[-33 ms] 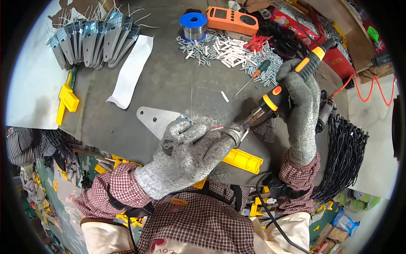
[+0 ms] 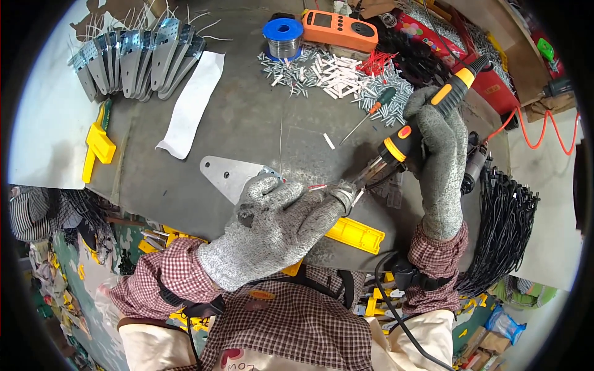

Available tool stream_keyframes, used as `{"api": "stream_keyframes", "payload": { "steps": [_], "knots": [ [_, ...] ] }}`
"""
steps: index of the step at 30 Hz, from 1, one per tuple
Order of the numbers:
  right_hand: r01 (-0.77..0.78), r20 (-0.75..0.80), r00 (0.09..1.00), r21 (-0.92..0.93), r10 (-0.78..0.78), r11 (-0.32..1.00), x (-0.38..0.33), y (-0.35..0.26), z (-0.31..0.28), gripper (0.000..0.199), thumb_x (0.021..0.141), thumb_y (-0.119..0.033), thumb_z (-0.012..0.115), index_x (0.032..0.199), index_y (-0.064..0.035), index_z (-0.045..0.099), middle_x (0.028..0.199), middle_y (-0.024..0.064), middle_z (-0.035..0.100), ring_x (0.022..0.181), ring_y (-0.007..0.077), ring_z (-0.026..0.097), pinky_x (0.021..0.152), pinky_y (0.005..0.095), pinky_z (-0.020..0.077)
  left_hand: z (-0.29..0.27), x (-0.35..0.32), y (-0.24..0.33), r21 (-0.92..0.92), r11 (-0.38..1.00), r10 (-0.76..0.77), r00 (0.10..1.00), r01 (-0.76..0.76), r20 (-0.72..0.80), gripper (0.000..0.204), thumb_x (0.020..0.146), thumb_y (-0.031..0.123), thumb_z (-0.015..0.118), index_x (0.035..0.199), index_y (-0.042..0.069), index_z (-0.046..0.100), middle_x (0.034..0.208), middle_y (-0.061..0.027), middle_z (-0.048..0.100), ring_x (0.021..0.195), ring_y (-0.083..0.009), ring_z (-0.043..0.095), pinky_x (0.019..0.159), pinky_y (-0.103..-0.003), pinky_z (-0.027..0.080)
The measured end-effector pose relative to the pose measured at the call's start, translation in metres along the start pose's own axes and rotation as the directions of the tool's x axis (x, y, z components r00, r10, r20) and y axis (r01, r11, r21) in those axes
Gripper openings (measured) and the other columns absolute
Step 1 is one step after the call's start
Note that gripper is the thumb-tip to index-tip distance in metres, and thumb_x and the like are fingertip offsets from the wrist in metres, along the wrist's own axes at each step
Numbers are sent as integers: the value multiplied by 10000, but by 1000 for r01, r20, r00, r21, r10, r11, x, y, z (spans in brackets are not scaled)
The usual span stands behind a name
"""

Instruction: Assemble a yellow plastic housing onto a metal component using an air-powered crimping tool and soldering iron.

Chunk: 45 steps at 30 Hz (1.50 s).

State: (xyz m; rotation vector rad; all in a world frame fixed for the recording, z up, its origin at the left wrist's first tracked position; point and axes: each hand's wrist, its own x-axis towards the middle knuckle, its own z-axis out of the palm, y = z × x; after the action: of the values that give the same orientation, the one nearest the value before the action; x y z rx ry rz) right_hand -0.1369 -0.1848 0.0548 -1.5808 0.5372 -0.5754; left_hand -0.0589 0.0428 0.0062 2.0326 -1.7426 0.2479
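Observation:
My right hand (image 2: 438, 142), in a grey knit glove, is wrapped round a black and yellow soldering iron (image 2: 402, 141). The iron slants down to the left, its tip meeting the fingertips of my left hand (image 2: 272, 226). That gloved hand is closed in a pinch on a thin wire (image 2: 318, 187) with a red part showing; a small white sleeve sticks out beside the fingertips. Under my left hand lies a flat grey metal plate (image 2: 226, 175) with holes, partly hidden. A yellow plastic piece (image 2: 356, 235) lies just below the fingers.
At the back are a solder spool (image 2: 283, 38), an orange meter (image 2: 340, 29), piles of screws and white sleeves (image 2: 339, 73), and a screwdriver (image 2: 371, 114). Metal plates with wires (image 2: 139, 59) stand at the far left, near a yellow tool (image 2: 98, 145). Black cables (image 2: 500, 229) hang at right.

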Motion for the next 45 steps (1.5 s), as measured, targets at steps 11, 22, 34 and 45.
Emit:
{"api": "stream_keyframes", "payload": {
  "steps": [11,22,34,45],
  "knots": [
    [-21,-5,1000,-14,21,1000,5,-4,4,235,952,-228,610,1065,-24,639,936,12,610,846,101,572,776,263,484,-2,4,-12,85,995,70,986,-57,-149,460,710,139,718,1168,98,703,928,8,654,801,-208,597,781,-409,418],
    [434,-177,814,-446,-553,783,50,-3,-51,205,923,-51,665,1125,-17,663,956,65,710,849,177,694,765,295,553,-80,16,-73,58,977,-203,979,203,-9,252,803,53,621,1040,118,676,1114,-90,641,1131,-324,567,1045,-459,372],
    [146,117,949,-986,-292,77,172,27,-33,323,958,-146,527,1271,-66,537,967,256,683,920,427,683,752,523,564,22,133,-18,-546,819,239,761,175,603,440,891,259,673,1251,28,566,994,-234,691,921,-388,684,821,-462,543],
    [220,487,853,-660,185,719,-32,-19,-17,360,968,-347,619,1076,-5,652,914,194,668,858,376,668,752,408,534,14,77,-37,-722,662,11,960,203,280,211,850,147,744,995,60,619,906,-98,651,886,-289,623,858,-421,464]
  ]
}}
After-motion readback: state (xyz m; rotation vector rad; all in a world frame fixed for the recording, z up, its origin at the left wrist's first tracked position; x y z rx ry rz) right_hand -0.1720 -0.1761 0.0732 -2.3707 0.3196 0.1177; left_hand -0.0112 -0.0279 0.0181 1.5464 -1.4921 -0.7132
